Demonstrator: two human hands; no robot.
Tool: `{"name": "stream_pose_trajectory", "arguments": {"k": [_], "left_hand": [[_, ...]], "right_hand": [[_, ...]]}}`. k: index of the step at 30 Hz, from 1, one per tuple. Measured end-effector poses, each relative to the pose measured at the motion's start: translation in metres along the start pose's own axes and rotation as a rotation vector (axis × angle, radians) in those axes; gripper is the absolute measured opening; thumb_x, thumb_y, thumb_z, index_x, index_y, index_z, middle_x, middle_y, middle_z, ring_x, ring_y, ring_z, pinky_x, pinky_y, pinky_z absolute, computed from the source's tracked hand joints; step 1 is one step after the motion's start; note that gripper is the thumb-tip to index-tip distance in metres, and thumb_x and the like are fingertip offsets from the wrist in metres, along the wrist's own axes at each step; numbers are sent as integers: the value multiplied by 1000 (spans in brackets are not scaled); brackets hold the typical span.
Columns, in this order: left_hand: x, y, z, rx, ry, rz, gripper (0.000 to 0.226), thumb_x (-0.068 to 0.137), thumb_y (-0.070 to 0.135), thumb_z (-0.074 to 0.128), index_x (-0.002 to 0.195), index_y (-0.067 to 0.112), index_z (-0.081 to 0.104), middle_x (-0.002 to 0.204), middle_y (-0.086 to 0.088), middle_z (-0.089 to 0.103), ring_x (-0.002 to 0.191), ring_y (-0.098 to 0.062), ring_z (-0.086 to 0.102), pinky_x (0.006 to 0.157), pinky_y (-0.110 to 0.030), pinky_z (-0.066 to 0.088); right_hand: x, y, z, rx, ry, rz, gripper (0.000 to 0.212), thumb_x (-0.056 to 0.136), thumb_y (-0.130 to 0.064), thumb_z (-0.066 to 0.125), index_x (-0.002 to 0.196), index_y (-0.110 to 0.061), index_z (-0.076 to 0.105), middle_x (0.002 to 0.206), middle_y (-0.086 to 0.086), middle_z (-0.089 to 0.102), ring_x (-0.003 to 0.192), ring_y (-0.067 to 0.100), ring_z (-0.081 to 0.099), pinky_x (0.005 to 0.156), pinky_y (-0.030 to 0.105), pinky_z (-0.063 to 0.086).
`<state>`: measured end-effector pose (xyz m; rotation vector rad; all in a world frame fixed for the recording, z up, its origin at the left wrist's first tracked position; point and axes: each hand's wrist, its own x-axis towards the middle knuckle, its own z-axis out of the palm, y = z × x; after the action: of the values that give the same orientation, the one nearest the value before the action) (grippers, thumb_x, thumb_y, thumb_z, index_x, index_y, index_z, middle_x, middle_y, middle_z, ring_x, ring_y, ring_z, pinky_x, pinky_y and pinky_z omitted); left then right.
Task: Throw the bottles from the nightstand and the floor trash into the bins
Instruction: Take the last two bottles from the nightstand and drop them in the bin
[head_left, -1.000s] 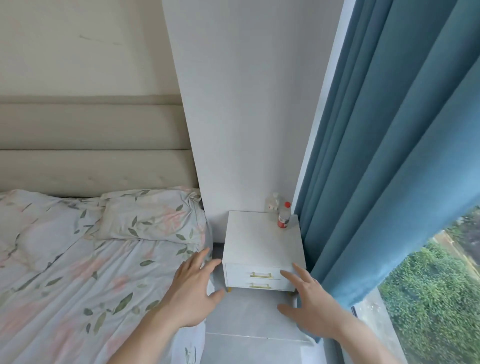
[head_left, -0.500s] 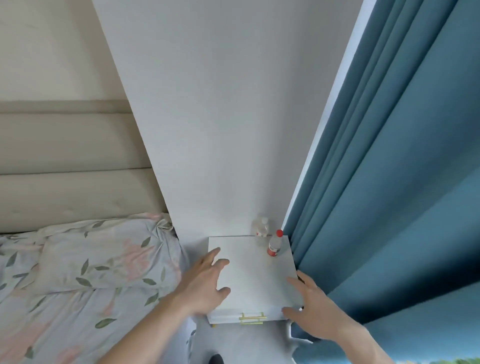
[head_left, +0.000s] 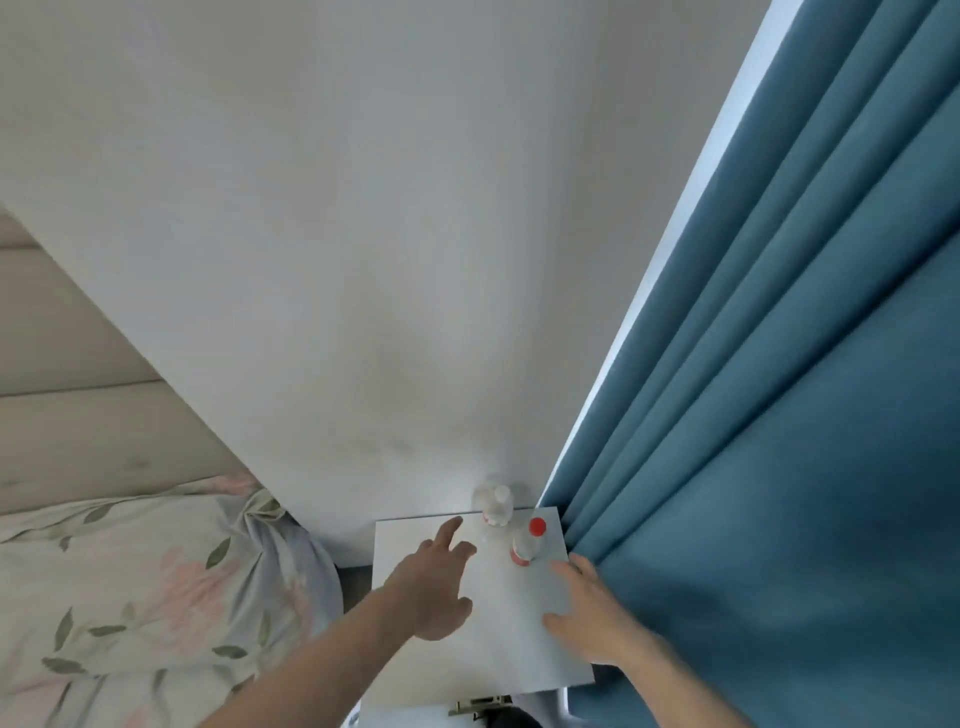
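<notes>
Bedroom corner: white wall (head_left: 415, 234), blue curtain (head_left: 779, 415) at right, bed with leaf-print pillow (head_left: 156, 561) at left. White nightstand (head_left: 498, 665) between bed and curtain. Two bottles upright at its back edge: clear bottle (head_left: 497, 505) against the wall, red-capped bottle (head_left: 529, 543) just beside it, nearer the curtain. Left hand (head_left: 431, 582) over the top, fingers spread, empty, near the clear bottle. Right hand (head_left: 592, 613) flat, fingers straight, empty, near the red-capped bottle.

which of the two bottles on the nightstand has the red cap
The bottle beside the curtain, with a red cap and red label. The clear bottle behind it, against the wall, has a pale cap.
</notes>
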<state>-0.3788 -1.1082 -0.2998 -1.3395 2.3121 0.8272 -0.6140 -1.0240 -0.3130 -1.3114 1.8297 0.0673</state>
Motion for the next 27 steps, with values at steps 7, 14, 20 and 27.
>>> {"name": "stream_pose_trajectory", "arguments": {"k": [7, 14, 20, 27], "left_hand": [[117, 8, 2, 53, -95, -37, 62, 90, 27, 58, 148, 17, 38, 169, 0, -11, 134, -31, 43, 96, -44, 50], [211, 11, 20, 85, -130, -38, 55, 91, 22, 59, 143, 14, 42, 170, -3, -13, 130, -31, 46, 94, -42, 52], [254, -3, 39, 106, -171, -14, 51, 87, 15, 56, 138, 10, 50, 169, 0, -9, 128, -31, 48, 94, -44, 53], [227, -10, 51, -106, -33, -60, 40, 93, 11, 51, 131, 16, 64, 151, 8, 28, 111, -23, 57, 88, -38, 51]], "right_hand": [[110, 3, -17, -127, -89, 17, 65, 93, -32, 57, 153, -30, 32, 160, -6, 15, 136, 25, 44, 108, 37, 45], [180, 18, -5, -284, -156, -26, 65, 96, -27, 51, 157, -26, 28, 167, -6, -5, 140, 29, 39, 114, 38, 38], [220, 32, 7, -306, -162, -48, 58, 99, -22, 49, 155, -20, 33, 165, -6, 6, 139, 25, 39, 113, 35, 38], [217, 51, 16, -109, -12, -94, 38, 93, -4, 55, 118, -31, 64, 132, -18, 40, 114, 12, 52, 93, 21, 48]]}}
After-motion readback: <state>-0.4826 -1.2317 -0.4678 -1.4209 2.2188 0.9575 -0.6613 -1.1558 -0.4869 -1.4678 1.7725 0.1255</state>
